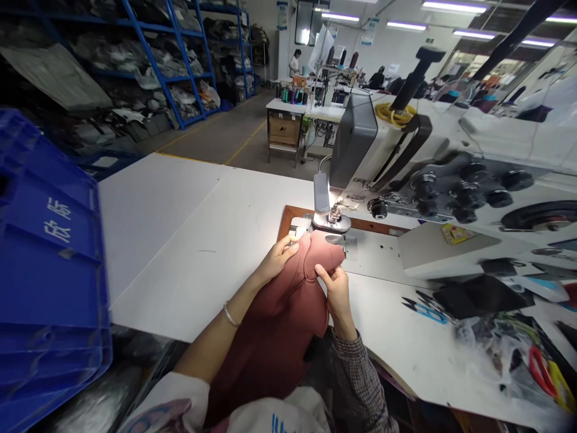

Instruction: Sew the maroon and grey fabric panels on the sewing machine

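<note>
Both hands hold a rust-red padded fabric piece (288, 294) with stitched seams, just in front of the sewing machine's lit needle area (333, 216). My left hand (276, 260) pinches its upper left edge between thumb and fingers. On the right side, my right hand (334, 285) grips a curved panel, thumb on top and fingers underneath. The lower part of the fabric drapes over the table edge onto my lap. The upper edge lies near the presser foot; whether it touches is hard to tell.
A blue plastic crate (49, 258) stands at the left. Thread snips (426, 310), a black pouch (484, 294) and red-handled scissors (541, 370) lie on the right of the white table (180, 240). The sewing machine head (451, 156) overhangs the right side. Blue shelves (157, 54) stand behind.
</note>
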Available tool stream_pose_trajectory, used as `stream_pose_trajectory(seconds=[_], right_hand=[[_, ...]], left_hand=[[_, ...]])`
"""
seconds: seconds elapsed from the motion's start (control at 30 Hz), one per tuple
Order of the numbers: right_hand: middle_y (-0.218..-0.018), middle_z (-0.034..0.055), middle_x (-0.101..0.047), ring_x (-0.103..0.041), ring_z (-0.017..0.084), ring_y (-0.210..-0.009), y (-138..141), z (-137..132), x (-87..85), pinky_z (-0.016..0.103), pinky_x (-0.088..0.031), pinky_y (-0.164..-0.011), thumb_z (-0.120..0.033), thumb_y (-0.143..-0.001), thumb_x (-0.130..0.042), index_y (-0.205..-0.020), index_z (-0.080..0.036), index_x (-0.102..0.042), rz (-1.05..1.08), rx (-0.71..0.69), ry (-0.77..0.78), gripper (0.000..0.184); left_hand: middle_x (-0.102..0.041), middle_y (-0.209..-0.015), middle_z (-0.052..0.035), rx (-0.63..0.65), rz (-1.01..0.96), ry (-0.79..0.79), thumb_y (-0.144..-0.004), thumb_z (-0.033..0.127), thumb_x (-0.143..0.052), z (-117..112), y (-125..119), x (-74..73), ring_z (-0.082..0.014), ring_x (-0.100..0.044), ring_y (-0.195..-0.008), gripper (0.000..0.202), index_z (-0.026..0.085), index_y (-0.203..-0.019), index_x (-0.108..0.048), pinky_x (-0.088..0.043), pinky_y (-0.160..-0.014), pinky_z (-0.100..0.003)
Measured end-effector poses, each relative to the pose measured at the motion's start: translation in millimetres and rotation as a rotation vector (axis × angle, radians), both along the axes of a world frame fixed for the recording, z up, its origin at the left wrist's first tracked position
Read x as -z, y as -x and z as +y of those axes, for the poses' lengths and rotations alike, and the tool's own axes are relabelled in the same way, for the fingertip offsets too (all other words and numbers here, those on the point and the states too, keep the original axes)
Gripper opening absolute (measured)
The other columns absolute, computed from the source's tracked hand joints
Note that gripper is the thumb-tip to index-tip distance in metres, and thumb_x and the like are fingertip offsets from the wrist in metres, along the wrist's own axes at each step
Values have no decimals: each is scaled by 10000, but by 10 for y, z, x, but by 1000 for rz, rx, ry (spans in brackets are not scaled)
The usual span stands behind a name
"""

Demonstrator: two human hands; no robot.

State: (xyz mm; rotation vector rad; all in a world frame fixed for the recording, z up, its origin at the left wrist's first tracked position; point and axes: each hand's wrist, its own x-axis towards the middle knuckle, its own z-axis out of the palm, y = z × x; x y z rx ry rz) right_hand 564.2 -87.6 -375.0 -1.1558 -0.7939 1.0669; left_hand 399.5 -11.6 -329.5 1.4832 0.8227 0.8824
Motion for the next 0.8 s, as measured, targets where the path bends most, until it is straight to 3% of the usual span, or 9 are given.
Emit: stream_pose_trajectory(seconds=[0.17, 0.37, 0.43, 0.47, 0.53, 0.63, 0.7, 0.73, 0.8], right_hand=[[-1066, 100, -715, -663, 235, -938, 9, -11, -15, 344, -524, -827, -399, -764, -762, -1045, -139, -655, 25, -12, -6, 398], [-1099, 116, -699, -654, 248, -987, 29, -14, -10, 378, -520, -876, -428, -775, -741, -1068, -146, -619, -2, -32, 2, 425], [-1149, 119, -679, -638, 249, -1058, -8, -25, 13, 397, -506, -927, -438, -788, -723, -1149, -170, -569, -35, -52, -18, 475], [-1181, 122, -664, -625, 249, -1094, -45, -37, 30, 408, -495, -952, -444, -790, -719, -1192, -183, -540, -64, -55, -25, 511], [-1200, 130, -652, -609, 253, -1133, -153, -76, 72, 430, -469, -990, -459, -793, -711, -1222, -193, -518, -138, -51, -22, 540], [-1075, 121, -700, -651, 260, -1039, -320, -155, 125, 450, -469, -972, -485, -826, -671, -1151, -179, -563, -218, -56, 13, 459], [-960, 101, -719, -677, 256, -942, -360, -206, 127, 433, -497, -914, -491, -841, -653, -1080, -171, -593, -230, -27, 18, 404], [-925, 93, -720, -681, 251, -906, -345, -232, 112, 416, -510, -879, -489, -844, -651, -1056, -170, -602, -228, 2, 7, 385], [-900, 78, -715, -679, 236, -875, -258, -299, 47, 383, -518, -836, -466, -860, -642, -1037, -176, -610, -223, 83, -45, 341]], left_hand=[[-652, -939, -19, -18, 33, -13, -928, 438, -513, -13, 10, -39, -167, -611, -885, 289, 187, -1054, -582, -475, -811, -259], [-674, -1051, -40, -66, 151, -125, -914, 446, -520, -7, -28, 20, -179, -639, -924, 302, 185, -1034, -611, -484, -836, -272], [-692, -1030, -35, -180, 277, -226, -880, 433, -571, 71, 109, -105, -193, -652, -935, 278, 192, -1002, -634, -489, -852, -285], [-701, -1009, -32, -283, 367, -293, -869, 425, -586, 114, 231, -253, -201, -659, -927, 268, 197, -998, -646, -492, -861, -300], [-710, -958, -30, -588, 576, -466, -879, 417, -566, 166, 563, -746, -221, -671, -891, 277, 203, -1029, -660, -500, -880, -358], [-676, -1046, -36, -1190, 876, -921, -959, 442, -406, 62, 1070, -1802, -260, -661, -978, 399, 170, -1146, -629, -453, -938, -517], [-583, -1276, -7, -1290, 901, -1222, -1013, 431, -286, -99, 1234, -2419, -278, -572, -1179, 446, 211, -1322, -521, -396, -994, -521], [-561, -1315, -6, -1281, 878, -1315, -1020, 426, -283, -171, 1240, -2613, -282, -546, -1216, 449, 217, -1360, -490, -403, -1003, -500], [-586, -1286, -13, -1156, 888, -1353, -1008, 451, -351, -242, 1134, -2679, -279, -576, -1164, 442, 245, -1371, -494, -434, -999, -480]])
